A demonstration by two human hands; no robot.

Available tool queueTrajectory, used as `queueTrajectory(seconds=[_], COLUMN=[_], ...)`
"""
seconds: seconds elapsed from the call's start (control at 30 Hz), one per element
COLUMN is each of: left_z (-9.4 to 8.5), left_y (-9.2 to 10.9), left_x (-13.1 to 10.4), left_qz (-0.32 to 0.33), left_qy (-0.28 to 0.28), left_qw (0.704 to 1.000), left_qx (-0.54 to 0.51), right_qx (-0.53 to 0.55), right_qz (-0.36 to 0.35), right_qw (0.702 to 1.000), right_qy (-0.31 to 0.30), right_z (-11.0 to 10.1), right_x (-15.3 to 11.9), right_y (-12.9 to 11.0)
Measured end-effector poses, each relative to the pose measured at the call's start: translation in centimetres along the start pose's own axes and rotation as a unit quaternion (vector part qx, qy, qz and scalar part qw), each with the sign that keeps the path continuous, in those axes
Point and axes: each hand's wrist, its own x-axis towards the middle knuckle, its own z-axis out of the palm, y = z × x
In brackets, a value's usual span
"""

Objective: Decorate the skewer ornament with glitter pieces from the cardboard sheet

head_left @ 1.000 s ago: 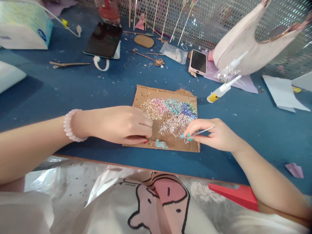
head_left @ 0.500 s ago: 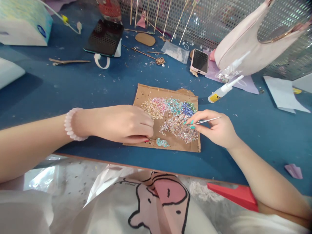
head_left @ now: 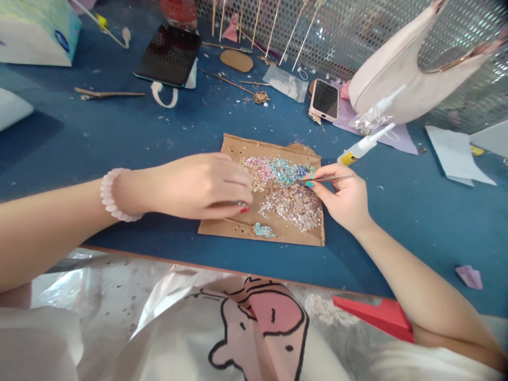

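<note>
A piece of brown cardboard (head_left: 234, 229) bears piles of small rhinestones: pink (head_left: 260, 170), turquoise (head_left: 282, 171), blue, and a pale mixed heap (head_left: 296, 206). Near its front edge lies a thin stick with a turquoise-studded tip (head_left: 263, 229). My left hand (head_left: 210, 185) hovers over the cardboard's left side, just above the stick, fingers curled; what they hold, if anything, is hidden. Pinched in my right hand (head_left: 339, 190) are metal tweezers (head_left: 327, 179), their tips at the turquoise and blue stones.
Behind the cardboard lie a black phone (head_left: 169, 55), a smaller phone (head_left: 325, 99) and a plastic bag of white bits (head_left: 284, 83). A glue bottle (head_left: 359, 150) stands right of the cardboard, with a pale handbag (head_left: 391, 69) behind it.
My left hand has lifted off the studded stick, which now lies on the cardboard. My right hand has moved up and slightly left with the tweezers, from the mixed heap towards the blue and turquoise stones.
</note>
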Motion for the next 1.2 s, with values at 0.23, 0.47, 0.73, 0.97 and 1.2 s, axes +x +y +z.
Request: queueTrajectory(seconds=[0.23,0.47,0.73,0.97,1.2], left_z=[0.5,1.5,1.3,1.5,1.5], left_y=[-4.3,-5.9,-5.4,-5.3,-5.2], left_x=[-0.5,-0.6,-0.4,-0.4,-0.4], left_qz=[-0.245,-0.268,-0.254,-0.241,-0.233], left_qy=[0.105,0.062,0.057,0.055,0.055], left_qw=[0.964,0.961,0.965,0.969,0.971], left_qx=[0.025,0.011,0.008,0.010,0.003], right_qx=[-0.008,-0.017,-0.014,-0.032,-0.061], right_qz=[-0.004,-0.007,-0.016,-0.032,-0.063], right_qw=[1.000,1.000,1.000,0.999,0.996], right_qy=[0.009,0.006,-0.005,-0.005,0.008], right_z=[0.6,0.3,0.2,0.2,0.3], right_x=[0.2,-0.1,-0.3,-0.3,-0.3], right_y=[0.0,-0.2,-0.7,-1.0,-1.0])
